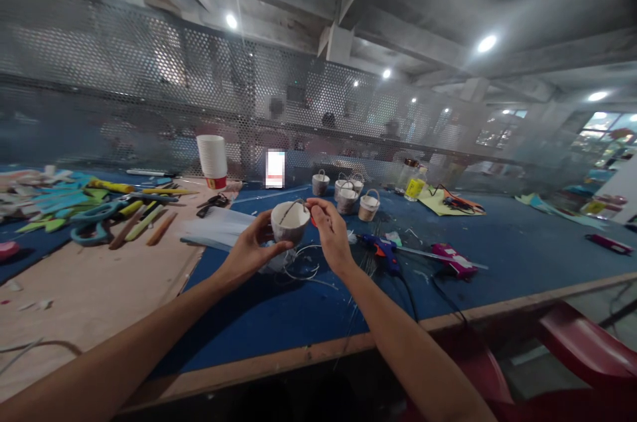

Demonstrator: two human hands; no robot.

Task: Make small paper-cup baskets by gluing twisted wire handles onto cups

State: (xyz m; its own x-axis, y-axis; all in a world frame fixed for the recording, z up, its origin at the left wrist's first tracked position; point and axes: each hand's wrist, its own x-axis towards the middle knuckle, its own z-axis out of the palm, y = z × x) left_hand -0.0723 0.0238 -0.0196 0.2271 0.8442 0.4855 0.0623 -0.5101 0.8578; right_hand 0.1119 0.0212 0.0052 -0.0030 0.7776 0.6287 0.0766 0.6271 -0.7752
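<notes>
My left hand (261, 239) is wrapped around the side of a small grey-white basket (290, 226) shaped like a cup, held above the blue table. A thin twisted handle (287, 211) crosses the basket's opening. At the right rim, my right hand (328, 226) has its fingers pinched by the handle's end; the fingertips are partly hidden. Beneath both hands lies a loop of pale wire (301, 269). Behind them stand several similar small baskets with arched handles, one of them a tan basket (369, 206).
Right of my hands lie a blue glue gun (382, 249) with its cord and a magenta tool (454, 260). Scissors (92, 226) and several sticks are at left. Stacked paper cups (212, 160) and a lit phone (275, 168) stand before a perforated metal screen (298, 97).
</notes>
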